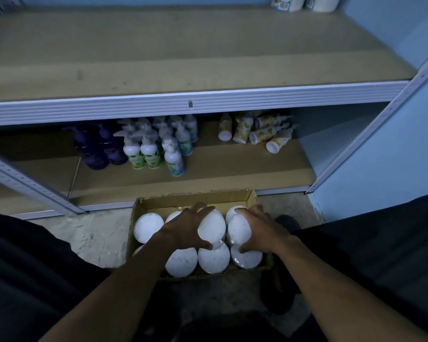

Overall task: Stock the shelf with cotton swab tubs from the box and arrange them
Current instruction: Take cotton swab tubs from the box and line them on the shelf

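From the head camera, a brown box [251, 199] sits on the floor at 6 o'clock, just in front of the shelf [183, 104]. The box is full of round white tubs [181, 264] that stand close together. The left hand [185, 229] holds one tub [211, 228] in the middle of the box, with its fingers [203, 209] curled over the far side and its thumb on the near side. The right hand [260, 229] holds the tub next to it [239, 229] at 3 o'clock the same way. The two held tubs touch each other. The big shelf board is up at 12 o'clock. On the lower board, purple bottles [97, 146] and white pump bottles [153, 144] stand at 11 o'clock, and yellow bottles [255, 132] lie tipped over at 1 o'clock.
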Demonstrator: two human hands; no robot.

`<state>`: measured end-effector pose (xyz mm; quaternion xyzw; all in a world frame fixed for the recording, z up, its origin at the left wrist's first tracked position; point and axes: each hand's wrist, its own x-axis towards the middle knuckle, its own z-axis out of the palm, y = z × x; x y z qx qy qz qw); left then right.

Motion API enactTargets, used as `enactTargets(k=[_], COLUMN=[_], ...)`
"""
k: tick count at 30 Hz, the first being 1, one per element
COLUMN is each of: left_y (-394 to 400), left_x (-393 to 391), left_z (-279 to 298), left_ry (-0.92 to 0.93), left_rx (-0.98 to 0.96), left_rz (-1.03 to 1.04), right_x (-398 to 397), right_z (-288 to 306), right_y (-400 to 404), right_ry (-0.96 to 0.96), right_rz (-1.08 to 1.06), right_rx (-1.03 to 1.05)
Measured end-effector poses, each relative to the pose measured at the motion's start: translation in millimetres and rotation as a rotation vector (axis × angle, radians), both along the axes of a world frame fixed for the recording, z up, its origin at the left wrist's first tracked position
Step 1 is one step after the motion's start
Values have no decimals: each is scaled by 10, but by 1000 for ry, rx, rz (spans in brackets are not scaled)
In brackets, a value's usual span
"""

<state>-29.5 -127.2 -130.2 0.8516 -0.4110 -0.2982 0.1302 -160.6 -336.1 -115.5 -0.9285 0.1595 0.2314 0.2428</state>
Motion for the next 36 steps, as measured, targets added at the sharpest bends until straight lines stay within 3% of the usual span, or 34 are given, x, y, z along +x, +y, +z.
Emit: enactTargets(k=[19,36], left_y=[-132,-89], left_x=[-63,124], left_z=[-16,1268], left_ry=[-47,-203], left_rx=[-20,-187], left_rz=[-42,-24], right_x=[33,227], right_z=[-53,1035], right_y=[87,-12], right_ry=[-91,-292], right_rz=[43,141], right_rx=[-45,-87])
